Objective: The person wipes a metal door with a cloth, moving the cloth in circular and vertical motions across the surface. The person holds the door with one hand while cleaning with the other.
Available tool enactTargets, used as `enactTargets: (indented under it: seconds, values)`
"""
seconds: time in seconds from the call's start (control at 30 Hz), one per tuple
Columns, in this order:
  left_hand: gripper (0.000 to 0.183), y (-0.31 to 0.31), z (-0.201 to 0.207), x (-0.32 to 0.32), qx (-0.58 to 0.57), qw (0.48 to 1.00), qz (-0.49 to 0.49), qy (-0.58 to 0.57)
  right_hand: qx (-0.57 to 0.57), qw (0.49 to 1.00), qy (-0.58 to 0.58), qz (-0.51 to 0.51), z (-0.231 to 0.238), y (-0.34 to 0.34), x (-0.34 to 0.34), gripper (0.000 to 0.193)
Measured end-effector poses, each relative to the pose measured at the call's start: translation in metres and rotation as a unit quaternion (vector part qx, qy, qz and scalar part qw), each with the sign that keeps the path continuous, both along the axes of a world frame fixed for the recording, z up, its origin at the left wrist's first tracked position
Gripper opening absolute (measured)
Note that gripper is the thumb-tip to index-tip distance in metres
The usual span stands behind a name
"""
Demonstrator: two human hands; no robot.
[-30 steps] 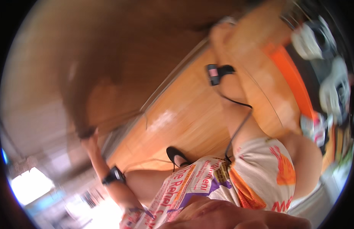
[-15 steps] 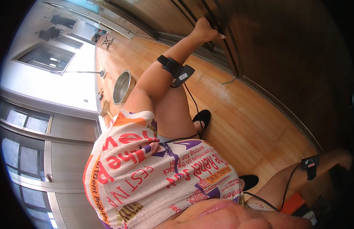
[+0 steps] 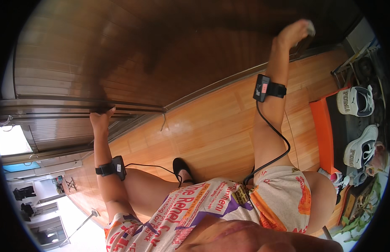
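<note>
A large dark brown panelled door point(image 3: 195, 46) stretches across the far side. At its left part, my left hand point(image 3: 101, 117) is closed around the dark upright edge; some of its fingers are hidden behind it. My right arm reaches far out to the right. In my right hand point(image 3: 292, 35) is a small greyish-white cloth point(image 3: 310, 28), bunched in the fingers and held at the brown surface. Each forearm wears a black strapped device point(image 3: 262, 87) with a cable.
A wood-plank floor point(image 3: 216, 126) lies below. To the right stands an orange-and-black shoe rack point(image 3: 322, 130) with white sneakers point(image 3: 360, 147) and plant leaves near it. A thin hook or wire point(image 3: 163, 122) sticks out at the door's base. At lower left, a long-handled mop point(image 3: 94, 213) leans.
My view has swung to the right, showing more of the brown door and the shoe rack. My right hand with the cloth now shows clearly; the left stays at the door edge.
</note>
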State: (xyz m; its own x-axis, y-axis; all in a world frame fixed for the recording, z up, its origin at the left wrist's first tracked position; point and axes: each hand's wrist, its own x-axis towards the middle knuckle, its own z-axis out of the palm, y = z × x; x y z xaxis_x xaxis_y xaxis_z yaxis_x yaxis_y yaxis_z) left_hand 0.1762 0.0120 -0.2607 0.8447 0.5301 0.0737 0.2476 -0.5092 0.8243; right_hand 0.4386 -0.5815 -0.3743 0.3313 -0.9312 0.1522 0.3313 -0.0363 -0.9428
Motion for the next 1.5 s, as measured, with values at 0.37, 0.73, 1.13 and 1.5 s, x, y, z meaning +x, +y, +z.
enactTargets:
  seconds: [0.37,0.73,1.13,1.5]
  values:
    - [0.031,-0.003,-0.008,0.001,0.010,1.000,-0.012,0.002,-0.520,0.826,-0.180,0.121,0.013,0.209,-0.101,0.002]
    - [0.029,-0.007,-0.011,0.005,0.062,0.997,-0.046,-0.013,-0.506,0.848,-0.089,0.130,-0.067,0.204,-0.134,0.015]
    - [0.027,0.004,-0.020,0.005,0.064,0.996,-0.051,-0.020,-0.471,0.869,-0.144,0.037,0.054,0.240,-0.106,0.031]
    - [0.041,0.011,-0.037,0.007,0.031,0.994,-0.081,-0.068,-0.377,0.920,-0.100,0.017,0.124,0.119,-0.055,0.042]
